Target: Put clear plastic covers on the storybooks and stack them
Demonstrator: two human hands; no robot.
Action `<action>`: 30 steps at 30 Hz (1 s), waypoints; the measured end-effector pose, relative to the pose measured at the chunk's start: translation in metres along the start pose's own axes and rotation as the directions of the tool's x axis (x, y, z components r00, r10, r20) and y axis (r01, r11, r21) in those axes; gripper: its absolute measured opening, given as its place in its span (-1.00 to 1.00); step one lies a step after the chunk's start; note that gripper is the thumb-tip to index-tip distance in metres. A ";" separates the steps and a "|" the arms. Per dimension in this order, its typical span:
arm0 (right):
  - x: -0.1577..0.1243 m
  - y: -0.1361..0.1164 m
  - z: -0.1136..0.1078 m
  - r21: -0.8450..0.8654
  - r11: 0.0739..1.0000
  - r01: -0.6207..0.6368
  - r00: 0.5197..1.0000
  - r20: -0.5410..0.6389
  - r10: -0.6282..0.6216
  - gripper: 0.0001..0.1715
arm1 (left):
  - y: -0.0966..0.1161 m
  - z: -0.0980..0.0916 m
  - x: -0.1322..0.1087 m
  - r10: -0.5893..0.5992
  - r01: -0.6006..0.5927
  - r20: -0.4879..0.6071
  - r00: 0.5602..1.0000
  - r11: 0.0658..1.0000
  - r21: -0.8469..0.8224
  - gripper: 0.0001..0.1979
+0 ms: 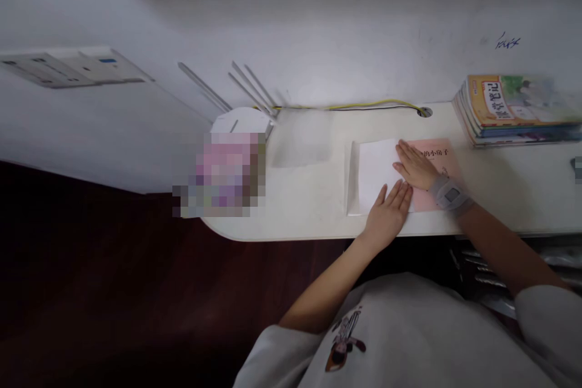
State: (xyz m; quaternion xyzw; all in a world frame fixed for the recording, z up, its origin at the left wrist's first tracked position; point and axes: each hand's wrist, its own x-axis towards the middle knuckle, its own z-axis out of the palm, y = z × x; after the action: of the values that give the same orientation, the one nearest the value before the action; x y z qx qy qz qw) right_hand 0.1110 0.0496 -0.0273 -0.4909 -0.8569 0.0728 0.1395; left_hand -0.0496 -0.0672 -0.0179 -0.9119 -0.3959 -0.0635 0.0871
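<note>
A thin booklet lies opened on the white desk (309,206), showing a white page (375,173) on the left and a pink cover (439,160) with dark print on the right. My left hand (388,212) rests flat on the lower edge of the white page, fingers stretched out. Across the fold between white and pink lies my right hand (416,167), flat as well, fingers pointing left. A grey watch (450,195) sits on my right wrist. Neither hand holds anything.
A stack of colourful books (518,112) sits at the desk's far right. A white router (243,118) with several antennas stands at the back left, beside a blurred pinkish object (220,176). A yellow cable (364,106) runs along the wall to a desk hole (424,112).
</note>
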 end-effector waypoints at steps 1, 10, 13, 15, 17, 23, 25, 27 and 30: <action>0.000 -0.001 0.000 -0.010 1.000 -0.003 1.000 0.001 0.003 -0.20 | -0.001 0.001 0.000 0.004 -0.004 0.007 1.000 1.000 -0.011 -0.51; 0.000 -0.001 0.000 -0.030 0.999 -0.018 1.000 -0.019 0.018 -0.21 | -0.007 0.001 -0.004 0.017 0.002 0.116 0.993 0.986 -0.166 -0.45; -0.002 -0.003 -0.001 -0.059 0.998 -0.002 1.000 -0.008 0.002 -0.17 | -0.006 0.000 -0.007 0.007 0.005 0.093 0.996 0.991 -0.136 -0.47; -0.003 -0.006 -0.002 -0.090 0.996 0.021 1.000 0.001 -0.021 -0.14 | -0.005 0.000 -0.010 -0.006 0.010 0.047 0.999 0.996 -0.090 -0.51; -0.005 -0.009 -0.002 -0.120 0.992 0.051 0.999 0.007 -0.050 -0.11 | -0.004 0.000 -0.014 -0.018 0.018 -0.005 1.000 0.999 -0.050 -0.54; -0.007 -0.012 -0.003 -0.167 0.983 0.072 0.997 0.033 -0.068 -0.06 | -0.002 0.003 -0.018 -0.017 0.017 -0.071 0.997 1.000 -0.007 -0.58; -0.006 -0.013 -0.003 -0.175 0.983 0.060 0.998 0.041 -0.053 -0.06 | -0.003 0.004 -0.018 -0.021 0.020 -0.065 0.998 1.000 -0.011 -0.59; -0.004 -0.013 -0.004 -0.179 0.983 0.039 0.999 0.044 -0.032 -0.07 | -0.006 0.004 -0.020 -0.037 0.036 -0.057 0.998 0.999 -0.019 -0.60; -0.008 -0.015 -0.006 -0.173 0.985 0.018 0.999 0.041 -0.011 -0.09 | -0.012 0.001 -0.027 -0.115 0.113 -0.055 0.992 0.993 -0.033 -0.60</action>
State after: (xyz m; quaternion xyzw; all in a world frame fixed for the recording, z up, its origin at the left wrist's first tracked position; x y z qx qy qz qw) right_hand 0.1043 0.0353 -0.0193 -0.4932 -0.8662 0.0068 0.0799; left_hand -0.0769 -0.0785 -0.0228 -0.8868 -0.4439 -0.1000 0.0810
